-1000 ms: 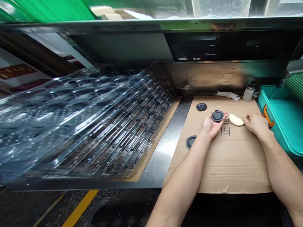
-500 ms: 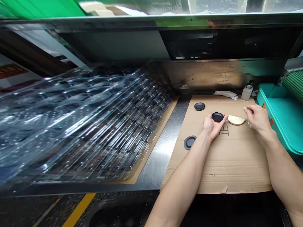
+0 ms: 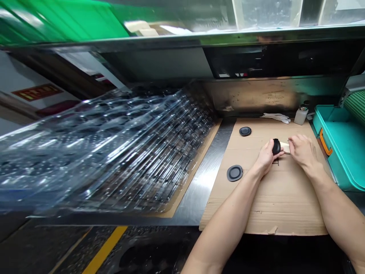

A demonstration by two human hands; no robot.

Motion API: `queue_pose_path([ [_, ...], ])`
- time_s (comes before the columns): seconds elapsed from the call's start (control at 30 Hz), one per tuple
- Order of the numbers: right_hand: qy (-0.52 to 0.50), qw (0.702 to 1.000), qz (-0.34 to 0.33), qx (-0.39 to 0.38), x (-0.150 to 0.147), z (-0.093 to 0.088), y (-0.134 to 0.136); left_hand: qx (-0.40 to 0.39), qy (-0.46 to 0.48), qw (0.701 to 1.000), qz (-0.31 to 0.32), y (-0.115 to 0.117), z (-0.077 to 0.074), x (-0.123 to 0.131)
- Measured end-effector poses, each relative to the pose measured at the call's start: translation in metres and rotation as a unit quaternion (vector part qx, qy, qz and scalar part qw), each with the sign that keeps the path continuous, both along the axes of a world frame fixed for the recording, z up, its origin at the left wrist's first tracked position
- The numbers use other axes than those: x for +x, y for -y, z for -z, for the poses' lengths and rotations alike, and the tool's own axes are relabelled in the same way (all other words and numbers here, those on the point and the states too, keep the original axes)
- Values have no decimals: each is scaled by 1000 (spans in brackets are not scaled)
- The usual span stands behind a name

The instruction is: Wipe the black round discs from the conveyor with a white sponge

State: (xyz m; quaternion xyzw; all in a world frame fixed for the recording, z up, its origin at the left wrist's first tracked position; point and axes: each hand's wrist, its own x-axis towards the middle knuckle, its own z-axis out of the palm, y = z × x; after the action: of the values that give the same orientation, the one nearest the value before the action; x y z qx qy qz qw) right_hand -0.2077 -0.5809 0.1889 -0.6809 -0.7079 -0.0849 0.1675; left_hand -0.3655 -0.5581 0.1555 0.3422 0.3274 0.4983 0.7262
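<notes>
My left hand (image 3: 265,158) grips a round black plastic part (image 3: 276,147), tilted up on its edge. Close beside it, my right hand (image 3: 303,151) is closed with the fingers pinched together; what they hold, if anything, is hidden. Between the hands shows part of a cream-coloured pad (image 3: 284,147), the rest covered by them. Two similar dark parts lie on the cardboard sheet (image 3: 273,205) to the left: a small black disc (image 3: 245,131) farther back and a grey-black ring-like disc (image 3: 235,173) nearer me.
A tall stack of clear plastic trays (image 3: 137,152) fills the left side. At the back lie white gloves (image 3: 276,117) beside a small bottle (image 3: 301,114). A teal bin (image 3: 350,152) with an orange handle stands right. A metal shelf edge (image 3: 182,40) runs overhead.
My left hand has turned the black part from flat to upright. My right hand has moved left, up to it, over the cream pad. The view has shifted slightly.
</notes>
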Motion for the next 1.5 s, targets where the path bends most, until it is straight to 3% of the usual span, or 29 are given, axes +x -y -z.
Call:
queue_pose_path([
  [0.1, 11, 994, 105, 2, 14, 2, 0, 38, -79, 995, -50, -18, -1, -15],
  [0.2, 11, 984, 174, 29, 23, 7, -2, 102, -207, 966, -117, -55, -6, -41],
  [0.3, -6, 994, 103, 22, 19, 14, -4, 130, -363, 909, -158, -104, -18, -78],
  [0.4, -24, 998, -21, -50, 8, 23, -5, 128, -429, 886, -118, -145, -28, -114],
  [0.53, -42, 992, -46, -105, -3, 29, -4, 143, -476, 866, -48, -172, -29, -141],
  [0.7, -44, 993, -39, -106, -4, 30, -3, 148, -497, 855, -7, -180, -14, -144],
  [0.97, -41, 994, -41, -97, -3, 33, -5, 152, -537, 830, -15, -184, 0, -135],
  [1.1, -41, 993, -38, -105, -3, 31, -4, 163, -588, 792, -13, -185, -4, -135],
  [1.3, -43, 993, -38, -107, -4, 32, -4, 181, -635, 751, 10, -177, -23, -134],
  [1.37, -43, 993, -40, -105, -4, 34, -4, 208, -678, 704, 35, -172, -27, -132],
  [1.5, -42, 993, -32, -106, -5, 36, -5, 248, -774, 575, 92, -167, -24, -122],
])
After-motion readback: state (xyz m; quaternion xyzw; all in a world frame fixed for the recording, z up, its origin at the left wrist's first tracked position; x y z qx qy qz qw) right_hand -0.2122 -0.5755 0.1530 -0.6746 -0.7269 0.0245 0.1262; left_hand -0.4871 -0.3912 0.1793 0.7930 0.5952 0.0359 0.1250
